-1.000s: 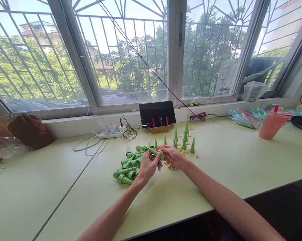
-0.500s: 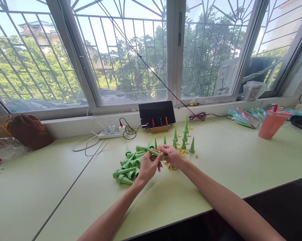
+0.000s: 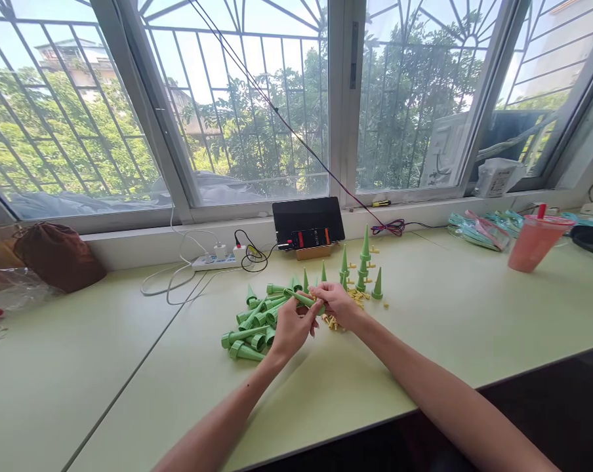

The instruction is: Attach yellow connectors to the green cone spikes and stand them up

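Note:
A green plastic watering spike lies tilted across the fingers of my left hand, which is closed round it. My right hand pinches at the side of the spike on a small yellow valve, mostly covered by the fingertips. Left of my hands lies a heap of green watering spikes. Loose yellow valves are scattered beside and behind my right hand. Several spikes stand upright behind, some stacked with yellow valves sticking out of their sides.
A tablet with a phone in front of it leans by the window. A power strip with cables lies to its left. At the right stands a red drink cup near plastic packets. A brown bag sits at far left.
My right fingers have shifted slightly and now cover more of the yellow valve at the spike. Both hands otherwise stay in place.

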Demonstrator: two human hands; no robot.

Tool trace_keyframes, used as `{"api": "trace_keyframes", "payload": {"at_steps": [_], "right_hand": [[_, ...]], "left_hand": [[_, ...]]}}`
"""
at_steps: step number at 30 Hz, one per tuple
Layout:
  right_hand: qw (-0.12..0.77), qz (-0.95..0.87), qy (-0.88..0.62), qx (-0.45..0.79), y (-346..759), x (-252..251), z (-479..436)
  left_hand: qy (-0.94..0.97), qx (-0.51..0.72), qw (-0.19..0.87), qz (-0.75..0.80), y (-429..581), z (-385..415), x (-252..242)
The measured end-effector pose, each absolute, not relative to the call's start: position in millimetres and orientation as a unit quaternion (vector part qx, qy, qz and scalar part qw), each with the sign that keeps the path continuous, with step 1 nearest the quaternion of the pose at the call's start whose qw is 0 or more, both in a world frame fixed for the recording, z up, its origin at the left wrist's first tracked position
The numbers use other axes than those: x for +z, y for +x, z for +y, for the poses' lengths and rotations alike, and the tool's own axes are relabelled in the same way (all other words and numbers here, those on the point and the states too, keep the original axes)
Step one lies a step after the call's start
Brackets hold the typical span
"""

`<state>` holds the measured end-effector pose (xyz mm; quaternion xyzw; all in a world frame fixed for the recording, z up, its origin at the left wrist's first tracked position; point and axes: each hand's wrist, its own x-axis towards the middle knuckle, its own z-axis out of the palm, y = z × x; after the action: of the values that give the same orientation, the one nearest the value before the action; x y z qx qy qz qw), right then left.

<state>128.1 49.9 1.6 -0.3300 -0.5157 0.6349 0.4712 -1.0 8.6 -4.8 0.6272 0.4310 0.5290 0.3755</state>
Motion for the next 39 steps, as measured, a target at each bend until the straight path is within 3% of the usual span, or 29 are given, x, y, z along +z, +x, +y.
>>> {"api": "trace_keyframes", "payload": {"at_steps": [27, 39], "right_hand": [[0.509, -0.541, -0.445, 0.500, 124, -8, 53], [0.528, -0.500, -0.368, 0.580, 122, 0, 50]], "left_hand": [[0.676, 0.495, 0.307, 0.451, -1, 8, -11], [0.565, 0.544, 0.452, 0.425, -3, 10, 9]]}}
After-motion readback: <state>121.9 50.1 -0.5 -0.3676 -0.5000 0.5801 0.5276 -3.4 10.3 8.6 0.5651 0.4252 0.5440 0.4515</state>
